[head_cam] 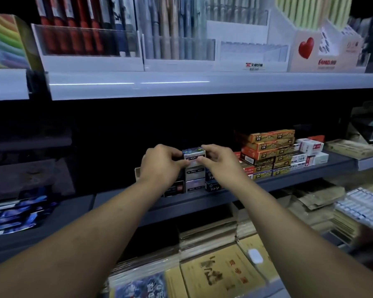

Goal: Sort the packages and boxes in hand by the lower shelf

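Mid-frame, the left hand (162,163) and right hand (219,161) pinch a small silvery cardboard box (193,155) from either side, steadying it atop a stack of similar boxes (194,179).

Small box (193,155): glossy, shiny foil-like card. Orange boxes (267,145): printed cardboard. Shelf (299,175): smooth matt painted metal. Pen trays (91,59): clear plastic.

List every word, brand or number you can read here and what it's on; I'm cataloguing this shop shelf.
"0.5": orange boxes stacked on the middle shelf.
Red logo with Chinese characters: white display tray, too blurred to read.
Red brand text: heart display box, blurred.
Small box gripped by left hand and right hand: label unreadable.
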Demonstrator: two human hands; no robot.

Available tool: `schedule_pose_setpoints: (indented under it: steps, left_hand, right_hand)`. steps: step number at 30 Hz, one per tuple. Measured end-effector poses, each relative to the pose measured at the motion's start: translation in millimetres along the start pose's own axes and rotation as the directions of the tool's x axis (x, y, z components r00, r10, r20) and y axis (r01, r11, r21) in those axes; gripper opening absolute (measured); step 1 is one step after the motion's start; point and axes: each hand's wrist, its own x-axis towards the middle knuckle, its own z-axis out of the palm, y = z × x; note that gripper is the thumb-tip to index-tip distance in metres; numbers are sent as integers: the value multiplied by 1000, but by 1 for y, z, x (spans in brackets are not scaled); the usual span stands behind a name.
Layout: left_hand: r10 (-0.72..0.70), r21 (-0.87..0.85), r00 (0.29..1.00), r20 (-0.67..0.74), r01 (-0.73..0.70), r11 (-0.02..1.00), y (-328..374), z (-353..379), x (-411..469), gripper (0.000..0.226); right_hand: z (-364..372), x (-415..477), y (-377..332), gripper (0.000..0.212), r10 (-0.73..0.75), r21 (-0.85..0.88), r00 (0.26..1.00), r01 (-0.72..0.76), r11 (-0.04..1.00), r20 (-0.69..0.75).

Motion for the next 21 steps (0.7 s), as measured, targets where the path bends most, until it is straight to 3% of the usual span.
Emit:
schedule_pose_setpoints:
  steps: [8, 11, 14, 18, 21]
  left_hand:
    - [58, 140, 998, 30, -62, 988, 0, 2, 3, 42]
    - [114, 276, 990, 84, -133, 952, -2, -13, -4, 54]
    - [156, 384, 974, 165, -209, 899, -4, -39, -16, 67]
    - [142, 489, 939, 314, -288, 823, -9, -83, -37, 77]
    - [133, 512, 930, 344, -304, 803, -22, -121, -54, 81]
  right_hand:
    - [0, 2, 10, 60, 13, -15, 999, -12, 1000, 34]
    - [-5, -7, 4, 59, -90, -196, 996, 86, 977, -10]
    - [-8, -22, -15, 58, -203, -451, 978, 203, 869, 49]
    - [2, -43, -55, 61, -231, -532, 960, 280, 799, 158]
    - [22, -55, -90, 66, -262, -547, 939, 342, 764, 220]
